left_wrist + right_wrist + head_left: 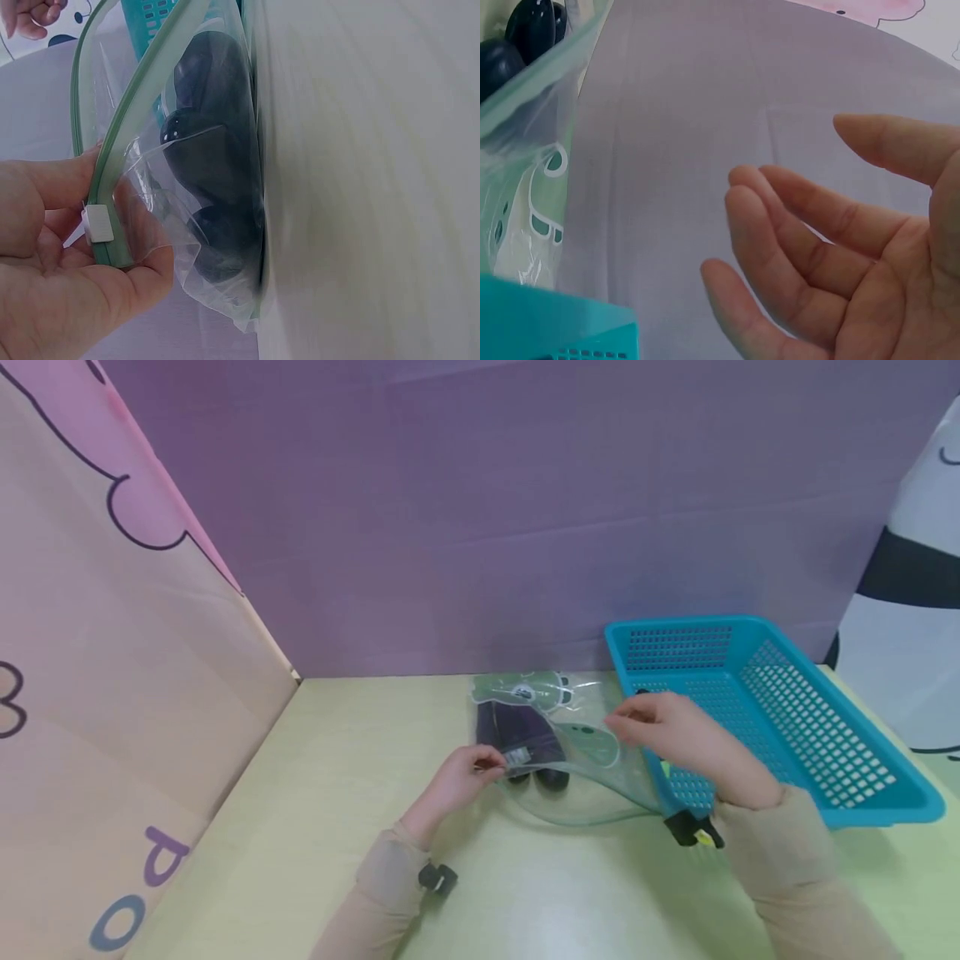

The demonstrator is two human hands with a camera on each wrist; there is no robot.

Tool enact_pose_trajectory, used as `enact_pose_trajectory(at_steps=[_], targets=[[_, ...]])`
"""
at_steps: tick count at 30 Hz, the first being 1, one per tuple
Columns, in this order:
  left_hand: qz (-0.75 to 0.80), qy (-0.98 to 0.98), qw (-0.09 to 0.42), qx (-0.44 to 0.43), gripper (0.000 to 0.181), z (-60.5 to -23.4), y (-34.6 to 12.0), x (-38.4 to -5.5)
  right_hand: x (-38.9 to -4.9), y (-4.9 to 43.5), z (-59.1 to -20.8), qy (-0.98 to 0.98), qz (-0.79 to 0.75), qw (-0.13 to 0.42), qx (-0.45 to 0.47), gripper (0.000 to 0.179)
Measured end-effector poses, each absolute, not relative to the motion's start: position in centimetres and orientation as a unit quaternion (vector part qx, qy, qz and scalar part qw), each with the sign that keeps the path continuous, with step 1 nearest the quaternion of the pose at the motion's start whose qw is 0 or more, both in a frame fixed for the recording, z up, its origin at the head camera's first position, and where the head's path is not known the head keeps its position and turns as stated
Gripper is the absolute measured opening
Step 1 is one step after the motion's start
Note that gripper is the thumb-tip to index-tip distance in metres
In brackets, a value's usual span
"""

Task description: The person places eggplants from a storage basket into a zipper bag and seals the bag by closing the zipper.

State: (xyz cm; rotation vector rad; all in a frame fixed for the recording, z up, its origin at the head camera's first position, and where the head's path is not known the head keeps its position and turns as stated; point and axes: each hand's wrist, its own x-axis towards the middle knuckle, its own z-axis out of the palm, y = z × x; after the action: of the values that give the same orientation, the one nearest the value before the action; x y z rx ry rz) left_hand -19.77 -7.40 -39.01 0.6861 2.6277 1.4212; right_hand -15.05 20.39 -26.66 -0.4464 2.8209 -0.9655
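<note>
A clear zip bag with a green seam and printed green shapes lies on the table, its mouth gaping toward the near side. Inside are several dark, glossy, rounded things; their kind is unclear. My left hand pinches the left end of the bag's mouth. In the left wrist view the thumb and fingers hold the green seam beside a white slider. My right hand hovers over the bag's right side near the basket. Its fingers are relaxed and bent a little, with nothing in them.
A turquoise plastic basket with perforated walls stands at the right, close beside the bag. Behind the table hangs a purple cloth, and a printed panel closes off the left. Pale tabletop extends left of the bag.
</note>
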Motion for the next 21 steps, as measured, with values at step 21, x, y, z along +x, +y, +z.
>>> enact_pose_trajectory(at_steps=[21], targets=[[0.467,0.854,0.043,0.225,0.008,-39.2,-7.5,-19.9,-17.9,23.2,-27.0,0.865,-0.467,0.148,-0.113,0.048]])
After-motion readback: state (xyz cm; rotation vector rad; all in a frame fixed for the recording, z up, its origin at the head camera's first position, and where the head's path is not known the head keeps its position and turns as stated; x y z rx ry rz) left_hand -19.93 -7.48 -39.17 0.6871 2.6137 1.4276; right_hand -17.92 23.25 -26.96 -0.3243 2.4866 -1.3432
